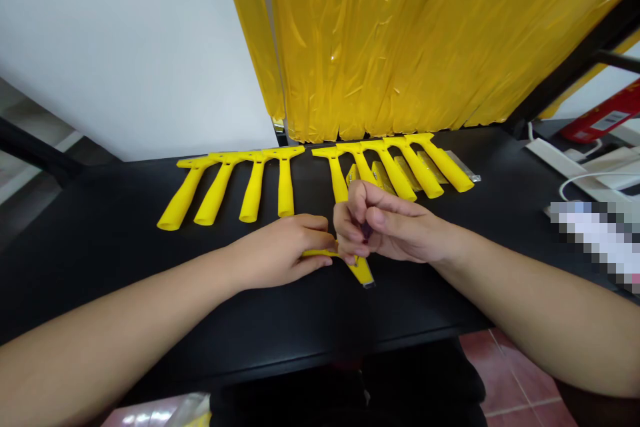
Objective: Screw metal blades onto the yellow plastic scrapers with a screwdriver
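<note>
Between my two hands lies a yellow T-shaped scraper, its wide head turned toward me and a thin dark strip at its end. My left hand is closed around its handle, with the fingers on top and the thumb in front. Over the head hovers my right hand, fingers curled in a pinch around a small dark thing mostly hidden by them. Beyond the hands, several more yellow scrapers lie in two rows, a left row and a right row, handles toward me.
Flat yellow pieces in clear wrapping lie under the right row. The black table ends at its front edge close to me. Yellow plastic-wrapped bundles stand behind it. At right are white cables and a red package.
</note>
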The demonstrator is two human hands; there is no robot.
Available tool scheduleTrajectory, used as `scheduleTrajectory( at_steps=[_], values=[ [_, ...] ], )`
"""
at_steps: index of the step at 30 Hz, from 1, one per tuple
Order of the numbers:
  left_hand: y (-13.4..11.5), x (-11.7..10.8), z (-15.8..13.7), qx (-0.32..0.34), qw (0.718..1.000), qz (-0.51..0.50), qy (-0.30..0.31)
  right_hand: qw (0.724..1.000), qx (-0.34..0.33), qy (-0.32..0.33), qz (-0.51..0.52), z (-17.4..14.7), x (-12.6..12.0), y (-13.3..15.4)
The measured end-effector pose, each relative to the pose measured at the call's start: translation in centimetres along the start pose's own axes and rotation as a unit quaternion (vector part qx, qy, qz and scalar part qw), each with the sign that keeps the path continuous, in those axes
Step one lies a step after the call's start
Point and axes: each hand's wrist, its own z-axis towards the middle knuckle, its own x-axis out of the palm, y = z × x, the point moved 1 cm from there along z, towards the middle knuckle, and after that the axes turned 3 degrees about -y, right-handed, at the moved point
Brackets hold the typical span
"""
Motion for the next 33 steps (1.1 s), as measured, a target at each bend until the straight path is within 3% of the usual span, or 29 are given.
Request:
scheduleTrajectory(
  at_steps=[7, 14, 19, 25, 30, 33],
  values=[
    [-0.17, -0.19, 0.10, -0.007, 1.000, 0.001, 0.010, 0.999, -0.008, 0.042, -0.017, -0.01, -0.12, -0.24],
    [-0.29, -0.19, 0.15, 0.000, 1.000, 0.006, 0.006, 1.000, -0.001, 0.010, -0.008, 0.01, -0.32, -0.02],
    [-0.32, -0.23, 0.17, -0.008, 1.000, -0.007, 0.008, 0.998, 0.000, 0.061, -0.001, 0.02, -0.23, -0.20],
    [-0.44, -0.27, 0.15, -0.007, 1.000, -0.005, 0.006, 1.000, 0.011, 0.004, -0.008, -0.03, -0.27, -0.09],
    [-0.17, -0.16, 0.13, -0.007, 1.000, -0.004, 0.010, 0.999, 0.020, 0.041, -0.015, -0.02, -0.54, -0.26],
    [-0.03, -0.09, 0.05, -0.006, 1.000, -0.004, 0.003, 0.999, 0.019, 0.029, 0.002, -0.10, -0.31, -0.13]
  ],
)
